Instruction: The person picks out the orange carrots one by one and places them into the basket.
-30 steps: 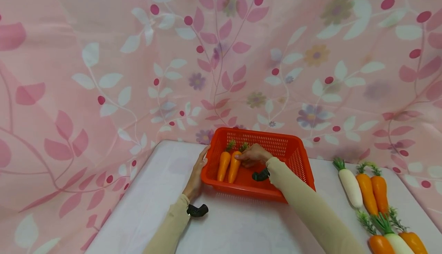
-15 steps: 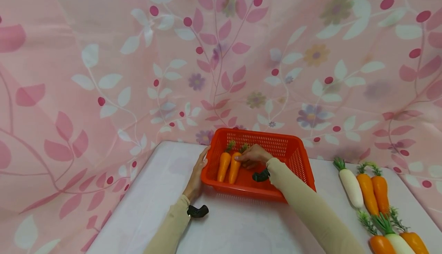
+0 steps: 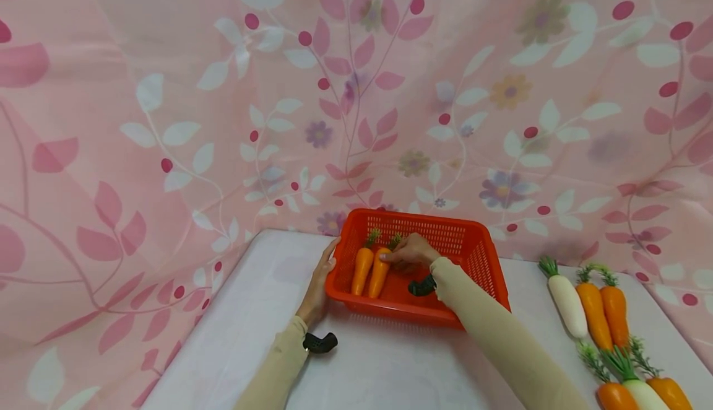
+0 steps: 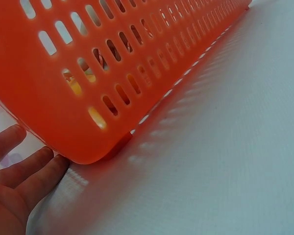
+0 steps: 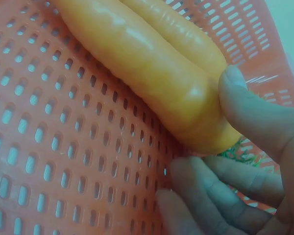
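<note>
Two orange carrots with green tops lie side by side at the left in a red plastic basket (image 3: 423, 312). My right hand (image 3: 412, 251) pinches the right-hand carrot (image 3: 379, 277) near its leafy end. In the right wrist view, the thumb (image 5: 237, 98) presses on its top side and the other fingers curl at its lower side. The left-hand carrot (image 3: 362, 272) lies right beside it, untouched by my fingers. My left hand (image 3: 319, 283) rests against the basket's left outer wall, its fingers extended. Fingertips (image 4: 59, 164) touch the basket's edge in the left wrist view.
At the right of the white-covered table (image 3: 384, 366) lie a white radish (image 3: 568, 305) and two carrots (image 3: 593, 314). In front of them are another white radish (image 3: 643, 392) and more carrots (image 3: 669, 391). A pink floral cloth (image 3: 356, 119) hangs behind.
The whole head view has shifted very slightly. Both hands, the carrots and the basket hold the same places relative to each other.
</note>
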`<state>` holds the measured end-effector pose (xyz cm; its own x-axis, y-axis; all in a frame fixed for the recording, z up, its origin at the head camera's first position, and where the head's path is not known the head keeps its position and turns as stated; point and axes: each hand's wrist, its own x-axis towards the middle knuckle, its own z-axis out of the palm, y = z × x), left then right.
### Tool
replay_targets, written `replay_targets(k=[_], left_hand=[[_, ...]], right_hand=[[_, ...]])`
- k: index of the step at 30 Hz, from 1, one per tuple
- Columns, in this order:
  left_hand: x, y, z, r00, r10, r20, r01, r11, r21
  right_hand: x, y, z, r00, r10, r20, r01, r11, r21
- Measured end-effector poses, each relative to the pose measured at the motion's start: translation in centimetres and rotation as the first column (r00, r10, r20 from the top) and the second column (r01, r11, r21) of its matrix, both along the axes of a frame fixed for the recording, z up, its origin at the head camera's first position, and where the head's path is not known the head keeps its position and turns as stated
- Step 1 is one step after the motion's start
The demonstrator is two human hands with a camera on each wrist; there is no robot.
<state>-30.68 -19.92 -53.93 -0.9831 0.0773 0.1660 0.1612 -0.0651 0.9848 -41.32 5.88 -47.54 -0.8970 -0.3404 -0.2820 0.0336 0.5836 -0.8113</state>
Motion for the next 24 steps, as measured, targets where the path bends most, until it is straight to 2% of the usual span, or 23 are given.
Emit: replay_targets(k=[6,13,18,24], left_hand=[[-0.1,0.2,0.0,1.0,0.002,0.004,-0.002,1.0,0.0],[-0.1,0.3,0.0,1.0,0.002,-0.012,-0.002,1.0,0.006],[0.0,0.2,-0.1,1.0,0.004,-0.009,-0.004,1.0,0.018],[0.0,0.0,-0.2,1.0,-0.002,-0.016,0.003,1.0,0.02]], right_hand=[[-0.2,0.1,0.1,0.999,-0.035,-0.019,0.037,0.996,0.086],[0.9,1.2,1.3,1.0,0.0,-0.028,0.003,0.994,0.112],[1.6,2.5,2.6,0.998,0.061,-0.026,-0.057,0.989,0.133],[2.7,4.6,5.1,0.992,0.124,-0.03,-0.119,0.985,0.126]])
